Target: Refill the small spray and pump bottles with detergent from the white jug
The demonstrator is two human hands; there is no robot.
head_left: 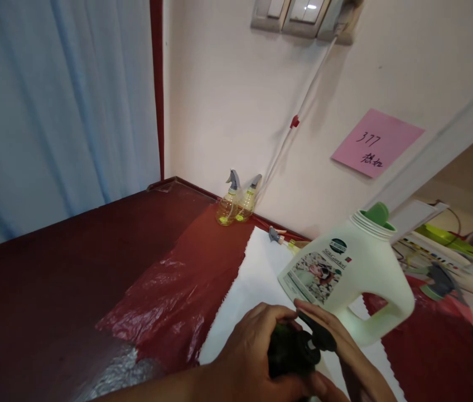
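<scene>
A left hand (249, 346), fingers curled, clasps a dark green pump bottle (280, 352) in front of a pale green plastic jug (353, 268) with a looped handle and printed label. To its right, a right hand (353, 357) stretches its fingers behind the bottle's black pump head (324, 335); whether it pinches anything cannot be told. The bottle sits between the hands, partly hidden by the left, nearer the camera than the jug.

Far left of the jug hangs a light blue fabric curtain (61, 111). Closer on that side spreads a crinkled red plastic sheet (169, 279), with two clear yellow, grey-headed spray bottles (227, 209) behind. A white, jagged-edged cloth (236, 290) runs beneath the jug, which stands just beyond the hands. Above the jug, a pink paper note (376, 142) clings to the wall; to its right rests a dark trigger head (439, 282).
</scene>
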